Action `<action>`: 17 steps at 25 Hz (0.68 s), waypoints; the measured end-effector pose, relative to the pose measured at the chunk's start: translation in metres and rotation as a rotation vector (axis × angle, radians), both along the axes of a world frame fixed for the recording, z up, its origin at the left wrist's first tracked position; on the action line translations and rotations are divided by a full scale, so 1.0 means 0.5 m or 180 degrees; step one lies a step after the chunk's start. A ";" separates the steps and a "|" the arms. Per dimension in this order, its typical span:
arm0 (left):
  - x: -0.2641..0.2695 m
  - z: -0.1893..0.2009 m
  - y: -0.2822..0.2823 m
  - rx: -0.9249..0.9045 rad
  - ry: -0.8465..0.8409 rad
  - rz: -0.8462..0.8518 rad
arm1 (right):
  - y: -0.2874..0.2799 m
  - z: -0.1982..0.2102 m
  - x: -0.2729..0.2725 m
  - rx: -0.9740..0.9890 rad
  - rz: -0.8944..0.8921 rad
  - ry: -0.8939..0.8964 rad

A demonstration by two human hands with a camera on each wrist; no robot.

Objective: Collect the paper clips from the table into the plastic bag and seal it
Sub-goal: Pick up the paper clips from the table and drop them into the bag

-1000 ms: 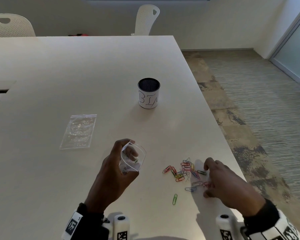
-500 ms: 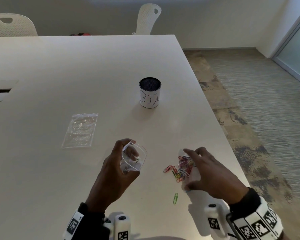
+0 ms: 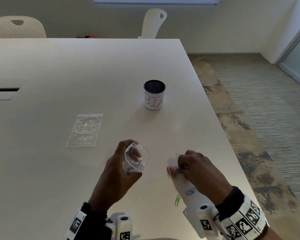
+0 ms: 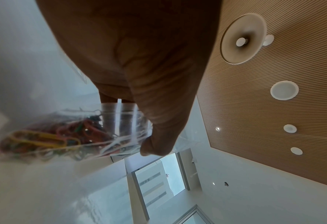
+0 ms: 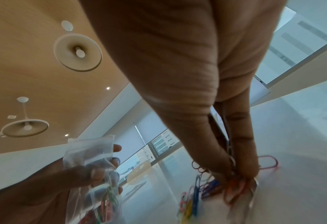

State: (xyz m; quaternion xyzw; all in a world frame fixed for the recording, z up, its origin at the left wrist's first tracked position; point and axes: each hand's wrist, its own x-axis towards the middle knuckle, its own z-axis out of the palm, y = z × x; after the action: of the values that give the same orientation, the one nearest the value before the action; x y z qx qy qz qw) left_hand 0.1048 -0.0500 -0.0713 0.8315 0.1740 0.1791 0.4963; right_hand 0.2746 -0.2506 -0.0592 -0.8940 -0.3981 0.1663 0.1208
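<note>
My left hand [image 3: 121,167] holds a small clear plastic bag [image 3: 136,157] upright above the table, its mouth open. In the left wrist view the bag [image 4: 72,133] holds several coloured paper clips. My right hand [image 3: 197,168] is down on the table to the right, its fingers bunched around a cluster of coloured paper clips [image 3: 172,170]; the right wrist view shows the fingertips [image 5: 243,174] pinching the clips [image 5: 206,188] together. A blue clip [image 3: 190,190] and a green clip [image 3: 177,200] lie loose nearer to me.
A second flat clear bag [image 3: 85,129] lies on the table to the left. A black mesh cup labelled BIN [image 3: 154,94] stands farther back. The table's right edge [image 3: 232,144] runs close to my right hand. Two white chairs stand behind.
My right hand swept left across the scattered clips and gathered them into a tight cluster under its fingers. The left hand with the bag stayed in place.
</note>
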 end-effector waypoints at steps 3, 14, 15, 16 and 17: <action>-0.001 0.000 0.001 0.0006 -0.0029 0.0033 | -0.008 0.006 0.029 0.0290 -0.0024 0.0177; 0.003 0.004 -0.009 -0.0080 -0.0015 0.0013 | 0.020 0.137 -0.003 0.2113 -0.0597 0.2317; 0.004 0.005 -0.009 -0.0080 -0.0017 0.0010 | 0.034 0.148 -0.014 0.2233 -0.0529 0.2425; 0.005 0.006 -0.010 -0.0079 -0.0023 0.0007 | 0.048 0.155 -0.025 0.2331 -0.0437 0.2508; 0.006 0.009 -0.012 -0.0086 -0.0029 0.0001 | 0.062 0.160 -0.036 0.2397 -0.0336 0.2558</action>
State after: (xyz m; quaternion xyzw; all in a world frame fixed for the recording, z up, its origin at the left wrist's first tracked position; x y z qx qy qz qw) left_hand 0.1078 -0.0559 -0.0670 0.8238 0.1743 0.1807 0.5083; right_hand 0.2568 -0.2195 0.0208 -0.6739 -0.3073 0.3343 0.5828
